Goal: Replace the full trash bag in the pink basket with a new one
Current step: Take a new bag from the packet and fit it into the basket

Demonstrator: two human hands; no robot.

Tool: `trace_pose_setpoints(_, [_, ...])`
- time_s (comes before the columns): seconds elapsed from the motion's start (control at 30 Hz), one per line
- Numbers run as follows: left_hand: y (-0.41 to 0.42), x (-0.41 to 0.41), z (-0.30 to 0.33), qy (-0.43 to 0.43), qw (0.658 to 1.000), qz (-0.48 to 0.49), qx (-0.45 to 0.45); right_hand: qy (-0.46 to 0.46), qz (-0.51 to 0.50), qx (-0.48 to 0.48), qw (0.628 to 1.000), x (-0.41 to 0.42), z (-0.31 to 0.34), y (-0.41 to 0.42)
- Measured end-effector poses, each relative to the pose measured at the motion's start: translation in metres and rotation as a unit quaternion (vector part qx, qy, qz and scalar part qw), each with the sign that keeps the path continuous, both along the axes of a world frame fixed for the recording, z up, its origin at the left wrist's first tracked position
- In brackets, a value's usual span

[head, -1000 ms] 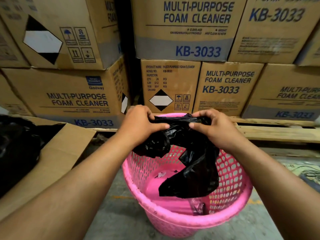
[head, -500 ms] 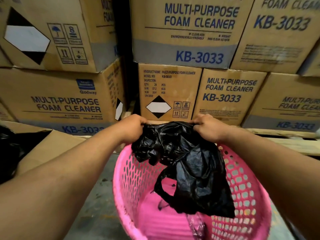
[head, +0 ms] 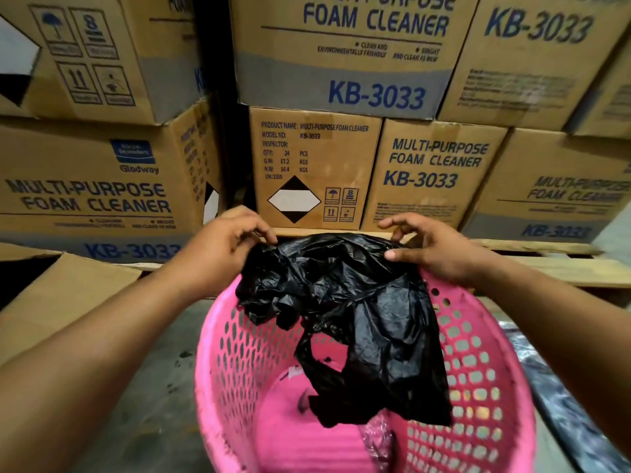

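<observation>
Pinching the new black bag [head: 358, 302] at its top edge: left hand [head: 218, 247] and right hand [head: 433, 250], fingers curled. We note it hangs crumpled over the pink basket [head: 218, 353], far rim. Step: opening the mouth. Next, we judge, spread it over the rim.

Stacked cardboard boxes [head: 341, 52] printed "MULTI-PURPOSE FOAM CLEANER KB-3033" fill the background, the lower right ones resting on a wooden pallet [head: 546, 264]. At the left edge an open cardboard flap [head: 68, 288] lies over the grey concrete floor [head: 150, 387]. A crumpled dark sheet [head: 566, 397] lies on the floor at the right edge.
</observation>
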State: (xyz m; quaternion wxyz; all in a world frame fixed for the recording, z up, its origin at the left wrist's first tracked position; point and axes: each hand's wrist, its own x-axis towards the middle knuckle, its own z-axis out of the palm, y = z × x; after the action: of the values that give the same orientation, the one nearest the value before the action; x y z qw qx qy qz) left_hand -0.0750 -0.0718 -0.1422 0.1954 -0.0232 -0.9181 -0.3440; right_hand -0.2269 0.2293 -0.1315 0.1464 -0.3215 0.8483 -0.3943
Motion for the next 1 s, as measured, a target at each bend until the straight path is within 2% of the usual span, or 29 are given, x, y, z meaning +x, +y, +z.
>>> trace_pose_setpoints(0.1, [-0.001,0.009,0.0,-0.008,1.0,-0.022,-0.009,0.002,0.008,-0.046,0.999,0.006,0.0,0.008])
trace_pose_setpoints(0.2, [-0.004,0.022,-0.001,-0.053,0.994,-0.043,0.08,0.031,0.013,0.03,0.999,0.015,0.008,0.024])
trace_pose_setpoints(0.27, [-0.004,0.031,-0.004,-0.056,0.994,-0.044,0.082,0.065,0.031,0.085,0.994,0.024,0.013,0.032])
trace_pose_setpoints(0.37, [0.002,0.043,-0.007,-0.056,0.998,-0.006,0.023,0.122,0.055,0.166,0.977,0.047,0.019,0.038])
trace_pose_setpoints(0.47, [0.008,0.049,-0.001,-0.055,0.998,-0.006,-0.014,0.223,0.101,0.249,0.937,0.07,0.025,0.044])
trace_pose_setpoints(0.6, [0.01,0.06,0.013,-0.073,0.992,-0.052,-0.089,0.306,0.165,0.254,0.903,0.096,0.037,0.052])
trace_pose_setpoints(0.7, [0.012,0.067,0.021,-0.1,0.983,-0.05,-0.147,0.303,0.192,0.223,0.906,0.108,0.041,0.064])
trace_pose_setpoints(0.8, [0.018,0.073,0.027,-0.119,0.974,-0.037,-0.187,0.3,0.202,0.284,0.888,0.108,0.044,0.081])
trace_pose_setpoints(0.87, [0.021,0.079,0.028,-0.129,0.972,-0.025,-0.193,0.312,0.172,0.33,0.874,0.106,0.043,0.092])
trace_pose_setpoints(1.0, [0.024,0.086,0.022,-0.084,0.975,-0.001,-0.204,0.346,0.115,0.306,0.879,0.111,0.039,0.099])
